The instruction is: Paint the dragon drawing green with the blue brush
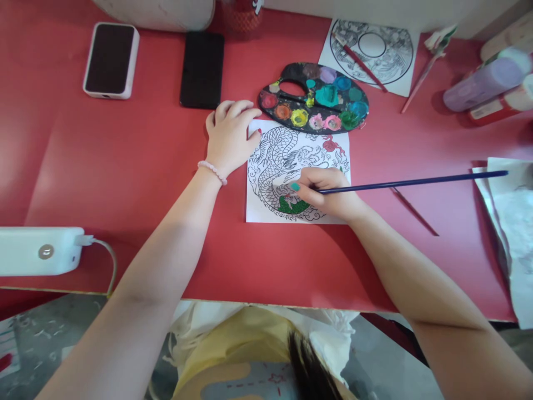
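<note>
A sheet with a printed dragon drawing (266, 208) lies on the red table, with a green patch near its lower middle and a red one at its upper right. My right hand (328, 189) pinches a long dark-blue paintbrush (416, 182) over the drawing; its tip is hidden by my fingers. My left hand (231, 133) rests with fingers spread at the sheet's upper left corner, thumb over the paper edge. Just above the sheet sits a black paint palette (310, 108) with wells of several colours.
Behind the palette, a red paintbrush (362, 64) lies across a second drawing (403, 47). Paint bottles (485, 83) stand at the right, near loose papers (516, 222). A thin brush (416, 212) lies right of my sheet. A black phone (202, 69), white-framed device (110, 61) and white power bank (37, 253) are at left.
</note>
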The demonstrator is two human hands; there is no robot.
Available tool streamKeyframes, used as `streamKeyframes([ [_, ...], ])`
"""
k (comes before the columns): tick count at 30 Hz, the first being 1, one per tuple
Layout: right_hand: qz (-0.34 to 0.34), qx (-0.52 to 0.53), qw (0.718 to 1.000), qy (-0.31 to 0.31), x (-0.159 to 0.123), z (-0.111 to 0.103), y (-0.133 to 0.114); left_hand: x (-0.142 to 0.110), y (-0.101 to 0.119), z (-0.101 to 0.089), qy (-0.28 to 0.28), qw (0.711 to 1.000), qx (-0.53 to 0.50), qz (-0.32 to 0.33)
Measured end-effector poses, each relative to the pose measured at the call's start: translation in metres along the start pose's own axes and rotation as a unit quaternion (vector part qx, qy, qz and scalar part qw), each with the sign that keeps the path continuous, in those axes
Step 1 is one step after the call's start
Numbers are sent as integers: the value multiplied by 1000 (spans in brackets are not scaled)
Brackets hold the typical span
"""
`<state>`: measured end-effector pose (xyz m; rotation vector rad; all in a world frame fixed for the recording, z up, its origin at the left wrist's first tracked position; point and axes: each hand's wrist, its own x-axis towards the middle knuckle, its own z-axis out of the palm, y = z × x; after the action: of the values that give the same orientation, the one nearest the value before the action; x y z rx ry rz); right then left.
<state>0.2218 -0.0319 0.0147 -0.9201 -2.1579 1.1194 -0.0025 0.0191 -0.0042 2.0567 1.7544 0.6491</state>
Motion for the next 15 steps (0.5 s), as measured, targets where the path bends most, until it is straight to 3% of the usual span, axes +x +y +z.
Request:
streamKeyframes([
  [15, 5, 0, 1000, -4, 0, 0, 2, 0, 0, 2, 16, 1000, -20, -3],
])
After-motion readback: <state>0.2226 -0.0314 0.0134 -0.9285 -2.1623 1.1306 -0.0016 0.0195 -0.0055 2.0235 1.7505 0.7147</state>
